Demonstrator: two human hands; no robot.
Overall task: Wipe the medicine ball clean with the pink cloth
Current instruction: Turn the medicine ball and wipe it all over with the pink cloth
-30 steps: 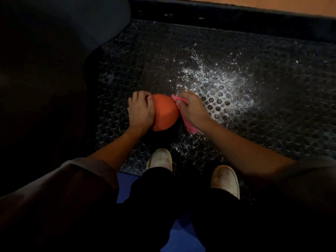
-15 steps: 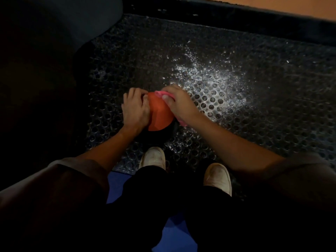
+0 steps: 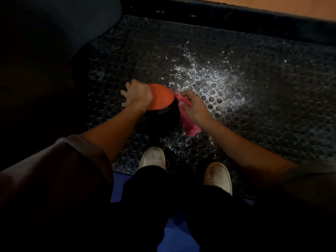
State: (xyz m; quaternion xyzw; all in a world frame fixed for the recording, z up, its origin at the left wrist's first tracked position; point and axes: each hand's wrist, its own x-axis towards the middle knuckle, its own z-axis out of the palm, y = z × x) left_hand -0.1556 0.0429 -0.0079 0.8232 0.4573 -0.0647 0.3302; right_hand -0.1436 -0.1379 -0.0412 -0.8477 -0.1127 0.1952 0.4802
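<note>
At the right hand (image 3: 194,108), the fingers curl round a bunched pink cloth (image 3: 188,124) and press it to the flank of the medicine ball (image 3: 160,97), which sits on the floor directly left of this hand; the cloth's loose tail trails below the wrist toward the floor. Across the ball, the left hand (image 3: 138,95) cups the orange upper panel, fingers curved over its far side, bracing it. Beyond the right knuckles, pale glittering specks (image 3: 209,79) spread over the perforated rubber mat (image 3: 272,106); two pale shoes (image 3: 152,157) stand behind both wrists. For a sound stroke, by judgement: hold the cloth broad and firm against the curve; sweep along the dark lower half; let the left hand turn the ball to offer unwiped surface; lift the tail clear of the specks, lest it carry grit back.
</note>
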